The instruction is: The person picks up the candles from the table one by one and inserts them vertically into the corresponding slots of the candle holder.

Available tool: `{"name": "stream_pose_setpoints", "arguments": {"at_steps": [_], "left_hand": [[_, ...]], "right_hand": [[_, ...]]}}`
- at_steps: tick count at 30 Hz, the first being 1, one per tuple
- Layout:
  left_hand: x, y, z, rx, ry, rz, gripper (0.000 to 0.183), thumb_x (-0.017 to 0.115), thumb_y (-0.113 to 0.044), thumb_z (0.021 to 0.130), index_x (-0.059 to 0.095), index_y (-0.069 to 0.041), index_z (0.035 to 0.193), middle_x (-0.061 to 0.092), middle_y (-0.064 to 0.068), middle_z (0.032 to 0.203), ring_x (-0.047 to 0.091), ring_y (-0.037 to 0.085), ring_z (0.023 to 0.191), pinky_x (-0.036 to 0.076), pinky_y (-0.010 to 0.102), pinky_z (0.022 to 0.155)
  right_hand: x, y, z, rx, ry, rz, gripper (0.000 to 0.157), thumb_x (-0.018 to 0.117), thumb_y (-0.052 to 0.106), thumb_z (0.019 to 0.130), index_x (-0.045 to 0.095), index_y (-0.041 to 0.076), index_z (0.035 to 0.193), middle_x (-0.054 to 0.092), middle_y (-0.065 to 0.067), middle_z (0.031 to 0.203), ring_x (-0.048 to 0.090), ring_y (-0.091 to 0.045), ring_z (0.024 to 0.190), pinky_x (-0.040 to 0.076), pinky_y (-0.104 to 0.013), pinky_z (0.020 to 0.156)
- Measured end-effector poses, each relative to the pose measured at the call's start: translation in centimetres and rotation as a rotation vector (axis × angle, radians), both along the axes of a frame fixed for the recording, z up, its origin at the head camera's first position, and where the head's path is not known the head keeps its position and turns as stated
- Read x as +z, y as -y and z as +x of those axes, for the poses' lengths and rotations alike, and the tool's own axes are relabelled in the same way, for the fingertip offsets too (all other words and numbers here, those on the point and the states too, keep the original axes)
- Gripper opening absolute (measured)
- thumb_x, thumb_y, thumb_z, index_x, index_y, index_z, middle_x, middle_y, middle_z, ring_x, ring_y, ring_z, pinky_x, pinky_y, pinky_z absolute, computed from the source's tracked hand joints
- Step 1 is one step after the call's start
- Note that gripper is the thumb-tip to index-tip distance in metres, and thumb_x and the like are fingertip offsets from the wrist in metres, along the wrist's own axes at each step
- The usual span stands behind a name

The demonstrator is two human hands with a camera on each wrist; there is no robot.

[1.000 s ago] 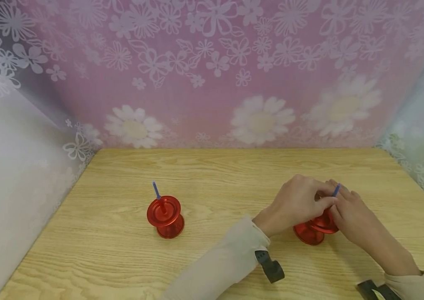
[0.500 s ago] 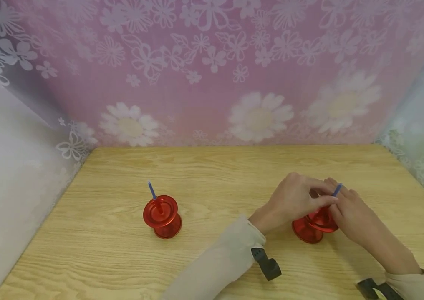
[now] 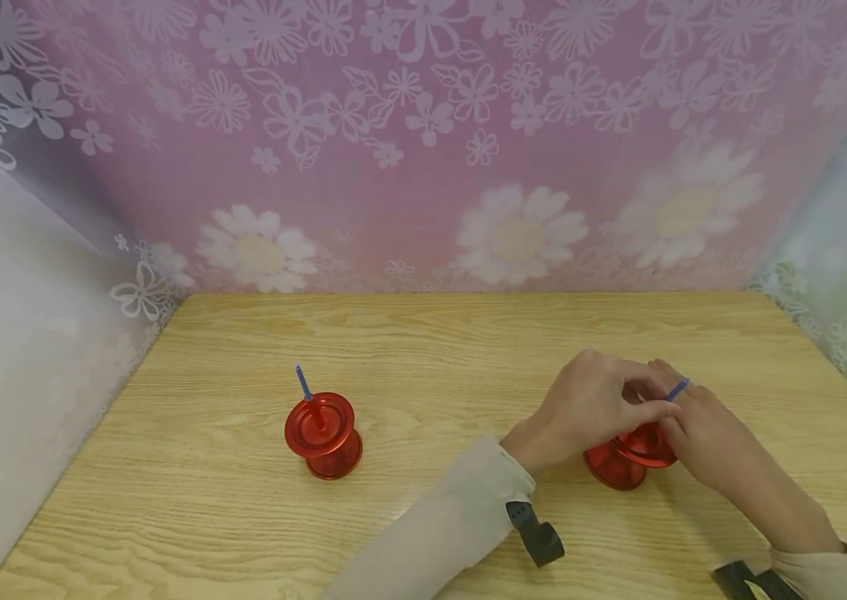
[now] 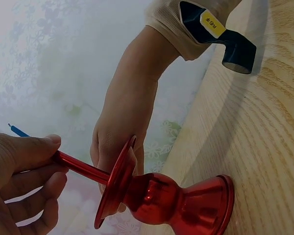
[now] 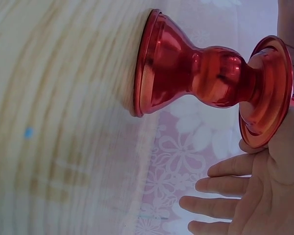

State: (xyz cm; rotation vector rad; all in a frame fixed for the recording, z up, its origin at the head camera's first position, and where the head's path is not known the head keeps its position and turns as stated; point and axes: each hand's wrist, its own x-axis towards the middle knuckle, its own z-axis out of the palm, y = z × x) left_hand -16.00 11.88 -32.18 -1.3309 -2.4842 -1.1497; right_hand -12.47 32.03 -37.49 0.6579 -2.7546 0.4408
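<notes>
A red metallic candle holder [image 3: 614,465] stands on the table at the right, upright, with a dish and a thin tube above its base. At the top of the tube [image 4: 83,169], my left hand [image 3: 588,408] pinches a thin blue candle [image 3: 678,389] between thumb and index finger. The candle's lower end is hidden by these fingers. My right hand [image 3: 716,433] holds the dish rim [image 5: 279,117] from the right with thumb and index finger, its other fingers extended. A second red candle holder [image 3: 333,458] stands at the left, a blue candle [image 3: 303,382] upright in its tube.
The wood-grain table [image 3: 423,350] ends at a pink flowered backdrop [image 3: 393,200]. Pale side panels [image 3: 26,317] flank it. Dark wrist-camera mounts [image 3: 536,533] hang below both sleeves.
The candle in my left fingers has tipped further to the right. My right hand keeps its place at the dish. The head view has shifted slightly.
</notes>
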Motion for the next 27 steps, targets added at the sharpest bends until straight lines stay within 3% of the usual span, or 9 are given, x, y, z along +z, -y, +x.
{"name": "stream_pose_setpoints", "arguments": {"at_steps": [9,14,19,24,27], "left_hand": [[0.0,0.4,0.1,0.009,-0.008,-0.015,0.011,0.073,-0.031,0.088,0.073,-0.02,0.089,0.07,-0.016,0.084,0.048,-0.016,0.063,0.039,0.001,0.061],[0.7,2.2,0.8,0.053,-0.031,-0.092,0.013,0.069,-0.033,0.09,0.073,-0.021,0.093,0.069,-0.017,0.087,0.05,-0.013,0.068,0.039,0.002,0.061],[1.9,6.6,2.9,0.091,-0.188,-0.121,0.012,0.067,-0.026,0.093,0.074,-0.018,0.097,0.07,-0.012,0.092,0.058,-0.005,0.077,0.04,0.003,0.066],[3.3,12.1,5.3,0.09,-0.371,0.075,0.005,0.07,-0.014,0.089,0.074,-0.011,0.09,0.071,-0.005,0.087,0.064,0.006,0.078,0.046,0.01,0.072],[4.3,15.8,5.9,0.148,-0.435,0.16,0.006,0.07,-0.013,0.088,0.074,-0.009,0.088,0.071,-0.002,0.086,0.066,0.01,0.081,0.05,0.016,0.075]], "right_hand": [[0.4,0.1,0.1,-0.062,0.052,0.026,0.043,0.048,-0.004,0.096,0.039,-0.021,0.134,0.041,-0.044,0.131,0.044,-0.063,0.11,0.04,-0.068,0.084],[0.5,0.3,0.1,-0.11,0.086,0.01,0.045,0.043,0.006,0.102,0.036,-0.023,0.135,0.039,-0.044,0.133,0.044,-0.064,0.11,0.039,-0.068,0.087],[0.7,0.5,-0.1,-0.126,0.127,-0.019,0.048,0.041,0.011,0.103,0.033,-0.021,0.138,0.035,-0.043,0.137,0.04,-0.062,0.117,0.034,-0.068,0.094],[0.7,0.4,-0.2,-0.091,0.077,-0.021,0.045,0.043,0.002,0.099,0.035,-0.023,0.135,0.036,-0.044,0.136,0.041,-0.063,0.116,0.032,-0.068,0.096],[0.8,0.2,0.0,-0.081,0.066,-0.022,0.041,0.043,-0.002,0.097,0.039,-0.025,0.131,0.037,-0.044,0.136,0.039,-0.063,0.118,0.03,-0.068,0.097]]}}
